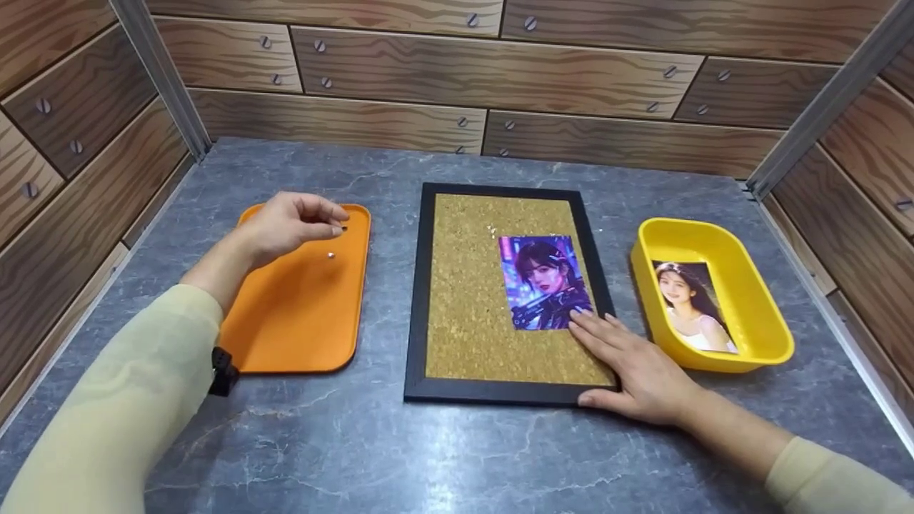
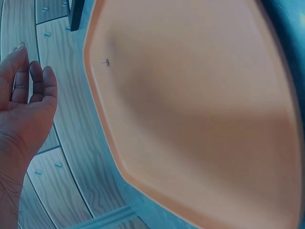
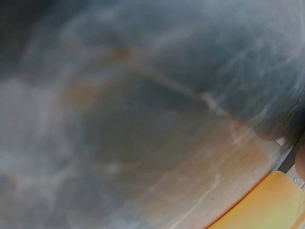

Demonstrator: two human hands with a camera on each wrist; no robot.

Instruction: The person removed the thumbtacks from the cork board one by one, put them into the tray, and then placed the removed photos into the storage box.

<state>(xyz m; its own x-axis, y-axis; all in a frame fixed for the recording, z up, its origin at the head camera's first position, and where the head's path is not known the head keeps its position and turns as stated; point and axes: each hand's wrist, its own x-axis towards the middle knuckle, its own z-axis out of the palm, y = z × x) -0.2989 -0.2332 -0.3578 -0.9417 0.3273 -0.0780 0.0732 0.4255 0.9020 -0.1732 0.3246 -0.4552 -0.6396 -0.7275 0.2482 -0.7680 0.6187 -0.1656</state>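
Observation:
Over the far end of the orange tray (image 1: 300, 325), my left hand (image 1: 282, 225) has its thumb and forefinger brought close together, with a tiny dark pin-like piece (image 1: 344, 228) at the tips. A small silver pushpin (image 1: 330, 255) lies on the tray just below; the left wrist view also shows it. My right hand (image 1: 646, 375) lies flat across the right side of the black-framed cork board (image 1: 468, 307), fingertips at the lower right corner of a purple portrait picture (image 1: 546, 282), thumb on the frame. Small shiny pins (image 1: 491, 230) show by the picture's upper left corner.
A yellow bin (image 1: 767, 335) stands to the right of the board, holding another portrait photo (image 1: 689, 300). All rest on a grey marbled table (image 1: 428, 457). Wood-patterned panels (image 1: 400, 64) wall in the back and both sides.

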